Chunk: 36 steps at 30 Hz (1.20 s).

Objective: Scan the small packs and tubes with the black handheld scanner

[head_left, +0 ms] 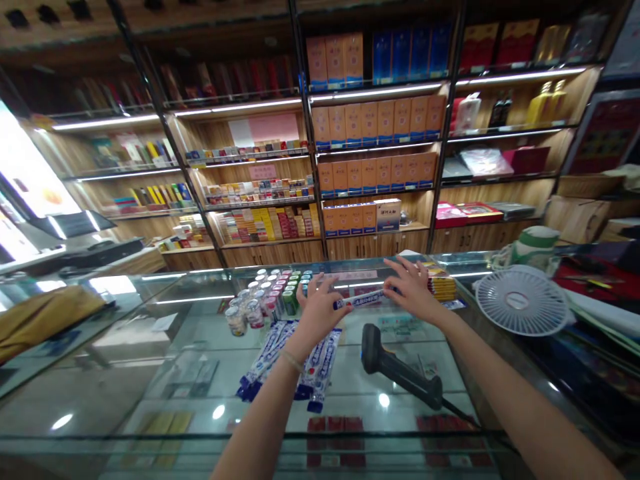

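A: Main item, quick?

B: Narrow blue-and-white plastic-wrapped stick (367, 298), just right of centre frame, slanting slightly up toward the right. Suspended between both hands, by the look of it.

A: Left grip?

B: Left hand (320, 308) at the stick's left end. Thumb and finger closed around the dark blue tip, other fingers raised and bent. Thin pale band (293, 361) on the wrist.

A: Right grip?

B: Right hand (413, 288) at the opposite end. Thumb and fingertip together on it, remaining fingers lifted and fanned out. Firmness: cannot tell.

A: Nearby?

B: Under the left forearm, lower centre: flat pile of blue-and-white shiny plastic packets (320, 367), on the clear glass counter (353, 373). Just beyond, left of the left hand: rows of small plastic bottles with white, pink and green colouring (273, 292). Below the right hand, lower right of centre: dark grey handheld plastic scanner (400, 369), lying on its side, cable toward the lower right. Beside the right wrist: stack of small yellow packs (443, 285).

A: Edges?

B: Right side of frame: round white ribbed plastic disc (523, 300). Left edge: mustard-brown cloth (50, 317), blurred. Across the top: wooden shelves with orange, blue and red cardboard boxes (377, 123).
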Motion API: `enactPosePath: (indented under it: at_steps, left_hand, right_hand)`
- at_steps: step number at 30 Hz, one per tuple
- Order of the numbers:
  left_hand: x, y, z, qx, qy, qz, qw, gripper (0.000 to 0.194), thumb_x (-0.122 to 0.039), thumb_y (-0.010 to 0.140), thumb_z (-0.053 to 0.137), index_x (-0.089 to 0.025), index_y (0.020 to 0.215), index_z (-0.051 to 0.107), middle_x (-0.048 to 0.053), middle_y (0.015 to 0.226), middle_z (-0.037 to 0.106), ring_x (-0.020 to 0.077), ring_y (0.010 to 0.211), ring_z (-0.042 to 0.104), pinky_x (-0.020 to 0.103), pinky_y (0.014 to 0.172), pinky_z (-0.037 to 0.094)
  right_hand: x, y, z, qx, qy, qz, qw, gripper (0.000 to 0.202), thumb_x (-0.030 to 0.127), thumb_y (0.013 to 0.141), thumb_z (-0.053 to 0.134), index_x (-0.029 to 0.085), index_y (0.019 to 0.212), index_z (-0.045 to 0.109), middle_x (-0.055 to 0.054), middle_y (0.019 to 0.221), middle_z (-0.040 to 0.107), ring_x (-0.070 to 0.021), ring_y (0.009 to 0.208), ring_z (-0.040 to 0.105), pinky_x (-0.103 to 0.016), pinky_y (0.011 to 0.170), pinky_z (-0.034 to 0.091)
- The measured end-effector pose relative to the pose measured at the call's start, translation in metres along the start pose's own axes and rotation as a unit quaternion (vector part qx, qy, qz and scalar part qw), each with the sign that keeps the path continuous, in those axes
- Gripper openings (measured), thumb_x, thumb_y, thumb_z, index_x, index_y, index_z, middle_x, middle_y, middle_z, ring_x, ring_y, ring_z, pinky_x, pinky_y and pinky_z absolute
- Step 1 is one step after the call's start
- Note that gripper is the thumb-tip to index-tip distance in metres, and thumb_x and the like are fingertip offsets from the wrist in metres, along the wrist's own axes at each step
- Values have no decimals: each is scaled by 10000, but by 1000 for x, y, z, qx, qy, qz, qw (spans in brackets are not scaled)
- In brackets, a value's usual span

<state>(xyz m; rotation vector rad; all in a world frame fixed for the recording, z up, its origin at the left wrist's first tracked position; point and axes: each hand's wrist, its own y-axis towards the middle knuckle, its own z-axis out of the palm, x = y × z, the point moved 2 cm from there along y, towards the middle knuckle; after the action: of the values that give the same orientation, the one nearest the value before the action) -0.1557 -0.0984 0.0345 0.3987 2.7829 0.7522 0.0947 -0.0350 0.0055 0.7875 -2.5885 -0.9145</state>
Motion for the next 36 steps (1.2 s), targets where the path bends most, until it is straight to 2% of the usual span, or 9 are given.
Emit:
enactPosePath:
  at_steps: [4,8,11,16,20,23,27,32,36]
  left_hand:
    - [0,20,21,-1,-21,8,1000,134,-420,796,783,-288,777,768,25,1435,618,359,1458,359,709,1185,124]
    - [5,22,30,14,-54,-23,998,115,-396,802,780,-287,769,761,4,1452,609,348,1458,364,698,1177,152]
    - [10,18,34,28,-79,-43,996,109,-386,811,767,-278,792,761,10,1457,606,346,1453,372,681,1176,195]
    - [16,13,39,22,-115,-34,993,130,-393,835,738,-266,825,762,21,1457,607,327,1442,387,611,1193,251]
    - [21,11,41,15,-128,-35,991,165,-426,832,736,-263,816,754,19,1433,626,319,1422,417,582,1192,278]
    - [23,12,43,25,-135,-30,990,191,-457,823,737,-267,804,754,13,1423,633,327,1420,416,578,1193,279]
    - [23,10,47,34,-139,-24,989,200,-469,823,731,-273,790,756,6,1423,634,336,1422,410,585,1189,275]
    - [23,9,51,31,-130,-26,991,200,-482,826,730,-288,789,761,-6,1412,643,352,1406,433,626,1161,282]
    - [23,8,55,-4,-120,-14,993,181,-462,843,721,-288,862,770,31,1383,657,337,1379,465,592,1142,331]
  right_hand:
    - [-15,-5,4,-42,-8,22,999,243,374,977,511,273,868,703,-40,1536,505,-318,1473,315,-656,1158,156]
    - [-14,-9,6,-61,-28,18,998,255,378,990,496,276,888,706,-41,1532,508,-310,1472,317,-632,1171,135]
    - [-8,-14,7,-79,-43,11,996,240,393,988,510,285,920,714,-40,1538,499,-299,1476,309,-600,1191,104]
    - [2,-22,5,-102,-65,-13,993,197,406,972,558,278,1000,705,-61,1550,486,-285,1479,314,-554,1211,87]
    - [4,-26,9,-116,-77,-49,989,298,499,869,697,258,1044,682,-97,1555,474,-316,1471,321,-562,1221,73]
    - [5,-28,14,-136,-93,-68,984,337,475,829,752,244,1057,664,-111,1537,493,-321,1463,333,-564,1227,66]
    - [8,-29,18,-168,-106,-81,977,368,436,839,757,254,1138,645,-112,1510,523,-305,1455,352,-553,1229,84]
    - [15,-30,17,-181,-105,-114,971,227,387,885,715,277,1077,663,-72,1477,566,-272,1439,384,-527,1220,110]
    - [19,-30,13,-205,-110,-126,964,152,341,935,659,274,1069,680,-52,1418,624,-255,1404,430,-516,1218,113]
